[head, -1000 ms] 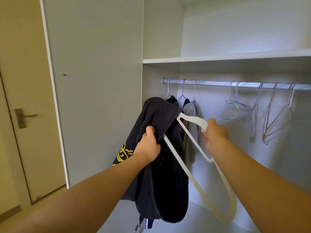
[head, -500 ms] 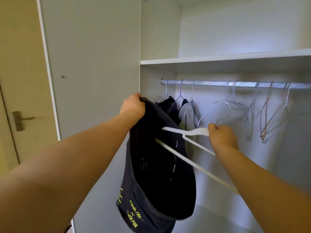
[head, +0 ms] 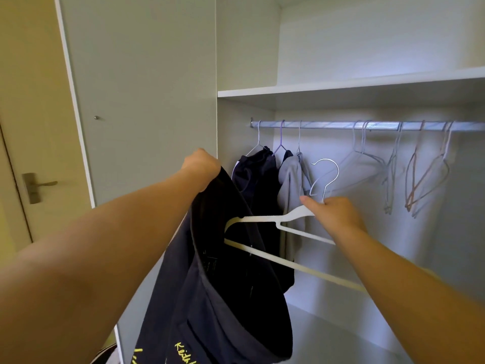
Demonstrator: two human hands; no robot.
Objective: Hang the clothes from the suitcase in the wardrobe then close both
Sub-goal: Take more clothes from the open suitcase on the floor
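Observation:
My left hand (head: 202,165) grips the top edge of a dark navy T-shirt (head: 223,298) with yellow lettering, holding it up in front of the open wardrobe. My right hand (head: 333,214) holds a white hanger (head: 265,219) by its neck, just below its metal hook (head: 326,174). The hanger's left arm reaches into the shirt's opening. Above runs the metal rail (head: 328,125). On its left end hang two dark garments (head: 258,177) and a grey one (head: 291,185).
Several bare hangers (head: 420,179) hang along the rail's right part. A white shelf (head: 341,88) lies above the rail. The wardrobe door (head: 139,101) stands open at left, with a room door and handle (head: 36,186) beyond it. The suitcase is out of view.
My left hand lifted the shirt's edge from chest height up to the left. My right hand turned the hanger level and pushed its arm into the shirt.

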